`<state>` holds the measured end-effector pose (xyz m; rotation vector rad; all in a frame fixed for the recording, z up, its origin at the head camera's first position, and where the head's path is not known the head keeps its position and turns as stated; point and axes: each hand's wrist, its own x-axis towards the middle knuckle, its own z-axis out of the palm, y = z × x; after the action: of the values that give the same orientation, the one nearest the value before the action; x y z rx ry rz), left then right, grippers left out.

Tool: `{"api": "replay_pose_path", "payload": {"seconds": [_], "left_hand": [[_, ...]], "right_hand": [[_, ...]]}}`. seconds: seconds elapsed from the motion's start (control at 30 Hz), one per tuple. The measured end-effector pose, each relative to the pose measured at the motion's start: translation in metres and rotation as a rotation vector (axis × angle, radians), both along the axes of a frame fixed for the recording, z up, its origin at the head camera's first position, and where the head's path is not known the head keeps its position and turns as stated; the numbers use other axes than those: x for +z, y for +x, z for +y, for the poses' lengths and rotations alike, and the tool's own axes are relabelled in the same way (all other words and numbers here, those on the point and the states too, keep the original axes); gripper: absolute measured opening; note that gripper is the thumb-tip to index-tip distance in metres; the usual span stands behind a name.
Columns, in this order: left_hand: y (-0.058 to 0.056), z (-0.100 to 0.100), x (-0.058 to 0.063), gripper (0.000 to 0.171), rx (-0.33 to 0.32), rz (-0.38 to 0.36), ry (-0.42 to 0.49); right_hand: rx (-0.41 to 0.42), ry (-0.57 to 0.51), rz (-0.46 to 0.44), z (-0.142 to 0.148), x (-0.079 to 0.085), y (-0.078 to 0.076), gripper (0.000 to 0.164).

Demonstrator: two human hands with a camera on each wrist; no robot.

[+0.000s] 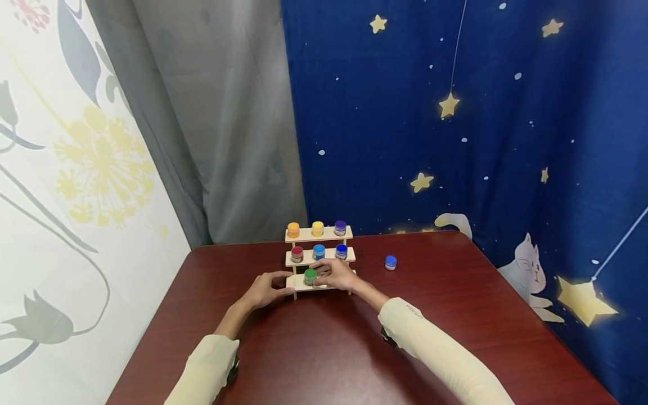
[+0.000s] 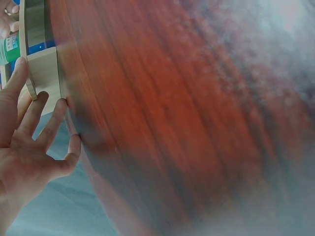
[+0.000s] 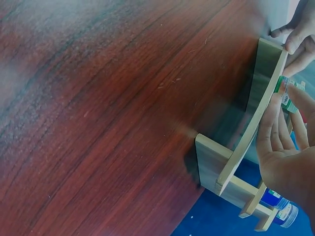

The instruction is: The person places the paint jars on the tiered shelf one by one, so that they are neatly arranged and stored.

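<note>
A three-tier wooden display rack (image 1: 300,284) stands on the table with small paint jars on its steps. My left hand (image 1: 263,289) holds the left end of the lowest step; in the left wrist view its thumb (image 2: 18,73) lies against the board's edge, other fingers spread below. On that same step is a green paint jar (image 1: 310,277), which my right hand (image 1: 338,275) pinches between thumb and fingers. Red (image 1: 297,255), light blue (image 1: 319,252) and dark blue (image 1: 341,251) jars line the middle step. The top step carries orange (image 1: 293,229), yellow (image 1: 317,228) and purple (image 1: 340,228) jars.
To the right of the rack, a single blue jar (image 1: 390,262) sits on the dark red wooden table (image 1: 324,349). Behind the table hang a grey curtain (image 1: 243,140) and a blue star-patterned curtain (image 1: 374,112). A flower-patterned white panel (image 1: 76,169) rises on the left.
</note>
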<state>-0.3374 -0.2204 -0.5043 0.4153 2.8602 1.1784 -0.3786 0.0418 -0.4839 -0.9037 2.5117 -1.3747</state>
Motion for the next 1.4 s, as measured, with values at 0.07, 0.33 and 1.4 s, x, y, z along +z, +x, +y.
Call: {"api": "replay_pose_path", "payload": {"seconds": [0.07,0.33,1.4], "left_hand": [[0.000,0.000,-0.001,0.048,0.005,-0.011,0.006],[-0.001,0.000,-0.002,0.049,-0.001,-0.003,0.001],[0.001,0.001,-0.001,0.048,0.018,-0.008,-0.002]], "right_hand": [[-0.001,0.008,0.003,0.000,-0.001,0.000,0.037],[0.013,-0.022,-0.012,-0.001,-0.001,-0.001,0.038],[0.045,-0.006,-0.043,0.062,0.000,0.000,0.048]]}}
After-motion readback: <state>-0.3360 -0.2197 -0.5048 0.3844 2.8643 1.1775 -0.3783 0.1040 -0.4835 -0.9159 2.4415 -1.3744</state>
